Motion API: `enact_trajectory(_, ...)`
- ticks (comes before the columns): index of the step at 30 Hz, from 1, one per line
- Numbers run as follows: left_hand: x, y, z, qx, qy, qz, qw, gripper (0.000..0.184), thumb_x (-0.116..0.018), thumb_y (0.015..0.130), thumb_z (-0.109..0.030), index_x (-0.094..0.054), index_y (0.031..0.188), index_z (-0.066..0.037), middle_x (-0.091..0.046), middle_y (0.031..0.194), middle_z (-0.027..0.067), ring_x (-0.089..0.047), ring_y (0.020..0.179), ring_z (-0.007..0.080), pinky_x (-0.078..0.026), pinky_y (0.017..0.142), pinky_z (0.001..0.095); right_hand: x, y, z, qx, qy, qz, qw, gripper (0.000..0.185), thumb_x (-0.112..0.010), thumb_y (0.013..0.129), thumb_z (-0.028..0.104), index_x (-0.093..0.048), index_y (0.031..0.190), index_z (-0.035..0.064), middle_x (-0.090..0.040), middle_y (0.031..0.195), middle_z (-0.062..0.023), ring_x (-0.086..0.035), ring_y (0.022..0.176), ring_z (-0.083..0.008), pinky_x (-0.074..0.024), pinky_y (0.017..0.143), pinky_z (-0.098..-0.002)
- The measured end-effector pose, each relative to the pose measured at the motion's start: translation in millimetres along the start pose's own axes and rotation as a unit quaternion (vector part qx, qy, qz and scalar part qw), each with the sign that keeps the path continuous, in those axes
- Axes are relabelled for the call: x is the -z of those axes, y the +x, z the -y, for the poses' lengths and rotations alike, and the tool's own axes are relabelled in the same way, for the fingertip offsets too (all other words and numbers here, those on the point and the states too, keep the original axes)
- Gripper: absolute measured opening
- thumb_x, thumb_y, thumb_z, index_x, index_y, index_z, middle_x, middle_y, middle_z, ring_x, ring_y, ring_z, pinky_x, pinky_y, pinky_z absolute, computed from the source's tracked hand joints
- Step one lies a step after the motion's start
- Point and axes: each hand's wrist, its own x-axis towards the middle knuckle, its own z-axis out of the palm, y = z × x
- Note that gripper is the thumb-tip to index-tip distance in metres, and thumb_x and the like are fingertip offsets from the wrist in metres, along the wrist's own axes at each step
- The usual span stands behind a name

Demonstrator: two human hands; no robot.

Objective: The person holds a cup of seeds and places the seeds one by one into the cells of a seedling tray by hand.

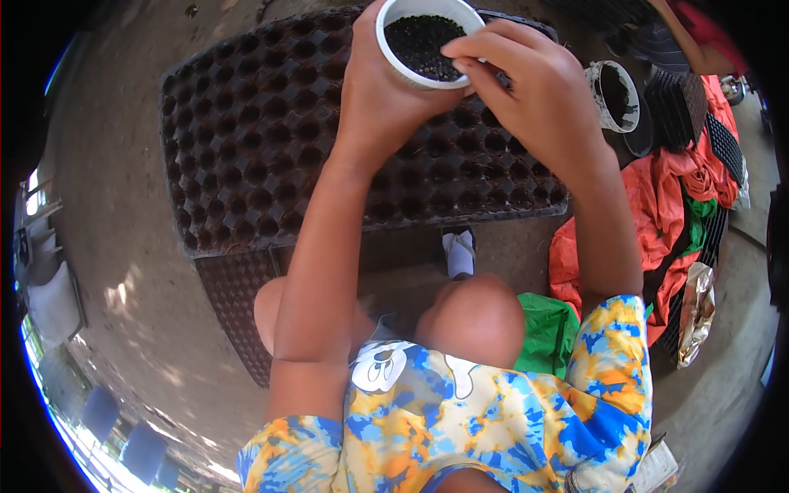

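Note:
My left hand is wrapped round a white plastic cup, holding it tilted toward me above the seedling tray. Small black grains, perhaps seeds, lie inside the cup. The thumb and fingers of my right hand are pinched together at the cup's right rim, just over the grains. Whether anything is between those fingertips is too small to make out. Below both hands is the large black seedling tray, its many round cells dark inside.
Another dark tray lies lower at the left. At the right are a white bucket with dark contents, orange-red sheeting, stacked black trays and a green bag. Another person's arm shows at the top right.

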Motion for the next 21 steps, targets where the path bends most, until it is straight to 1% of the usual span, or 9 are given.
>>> enact_trajectory(1,-1,-2,-18,0.052,0.021,0.010,0.998,0.094,-0.090,0.062,-0.019,-0.036,0.137,-0.004,-0.055,0.127,0.0159,-0.055,0.117,0.0266,-0.044,0.100,0.0381,-2,13,0,-0.032,-0.017,0.098,0.995,0.011,-0.065,0.078,0.004,-0.068,0.089,0.0028,-0.065,0.082,-0.0113,-0.065,0.075,-0.0283,-0.0518,0.067,-0.0357)
enact_trajectory(3,-7,-3,-8,-0.017,0.069,0.016,0.997,0.095,-0.091,0.061,-0.020,-0.036,0.137,-0.003,-0.054,0.128,0.0170,-0.054,0.118,0.0281,-0.044,0.100,0.0388,-6,33,2,-0.097,-0.049,0.290,0.951,0.014,-0.063,0.078,0.008,-0.068,0.089,-0.0002,-0.068,0.087,-0.0189,-0.066,0.082,-0.0367,-0.0526,0.076,-0.0435)
enact_trajectory(7,-9,-2,-10,-0.008,0.093,0.028,0.995,0.093,-0.090,0.062,-0.021,-0.037,0.137,-0.003,-0.052,0.130,0.0188,-0.053,0.120,0.0303,-0.043,0.101,0.0401,-16,36,-8,0.013,0.011,0.244,0.970,0.016,-0.062,0.076,0.007,-0.068,0.090,0.0013,-0.067,0.091,-0.0204,-0.065,0.086,-0.0372,-0.0519,0.077,-0.0437)
enact_trajectory(13,-10,-2,-12,0.005,0.068,0.012,0.998,0.093,-0.090,0.062,-0.020,-0.037,0.137,-0.004,-0.053,0.128,0.0176,-0.053,0.119,0.0284,-0.044,0.100,0.0397,-9,40,-8,-0.059,0.030,0.230,0.971,0.014,-0.062,0.078,0.008,-0.067,0.089,0.0005,-0.067,0.089,-0.0202,-0.065,0.085,-0.0373,-0.0515,0.076,-0.0430)
enact_trajectory(16,-5,0,-18,0.057,0.055,0.006,0.997,0.094,-0.091,0.062,-0.018,-0.036,0.137,-0.004,-0.053,0.127,0.0161,-0.053,0.119,0.0265,-0.044,0.100,0.0389,-1,36,-1,-0.065,0.070,0.131,0.987,0.016,-0.062,0.080,0.010,-0.067,0.091,0.0002,-0.066,0.090,-0.0205,-0.065,0.084,-0.0374,-0.0513,0.076,-0.0433)
enact_trajectory(17,-1,1,-21,0.085,0.055,0.003,0.995,0.094,-0.091,0.062,-0.017,-0.036,0.137,-0.003,-0.054,0.127,0.0155,-0.054,0.119,0.0258,-0.044,0.100,0.0386,3,32,1,-0.102,0.112,0.111,0.982,0.013,-0.064,0.080,0.009,-0.067,0.090,0.0007,-0.067,0.086,-0.0171,-0.065,0.080,-0.0335,-0.0517,0.072,-0.0391)
enact_trajectory(19,7,3,3,0.018,0.022,-0.019,0.999,0.094,-0.091,0.061,-0.015,-0.036,0.137,-0.003,-0.054,0.126,0.0141,-0.054,0.118,0.0245,-0.044,0.100,0.0378,10,17,4,-0.176,0.196,0.072,0.962,0.010,-0.067,0.080,0.005,-0.067,0.090,0.0018,-0.067,0.079,-0.0103,-0.067,0.072,-0.0257,-0.0526,0.065,-0.0307)
enact_trajectory(20,10,6,4,-0.016,0.007,-0.031,0.999,0.094,-0.091,0.061,-0.014,-0.036,0.137,-0.002,-0.054,0.126,0.0135,-0.054,0.118,0.0239,-0.044,0.100,0.0374,10,7,6,-0.201,0.217,0.105,0.950,0.011,-0.067,0.081,0.006,-0.067,0.090,0.0014,-0.068,0.079,-0.0114,-0.067,0.072,-0.0264,-0.0527,0.066,-0.0307)
enact_trajectory(21,13,5,1,0.028,-0.043,-0.044,0.998,0.094,-0.092,0.060,-0.011,-0.037,0.136,-0.001,-0.054,0.126,0.0127,-0.054,0.118,0.0224,-0.043,0.101,0.0362,8,-7,6,-0.224,0.237,0.138,0.935,0.011,-0.067,0.081,0.006,-0.067,0.091,0.0009,-0.068,0.079,-0.0125,-0.068,0.072,-0.0271,-0.0529,0.067,-0.0308)
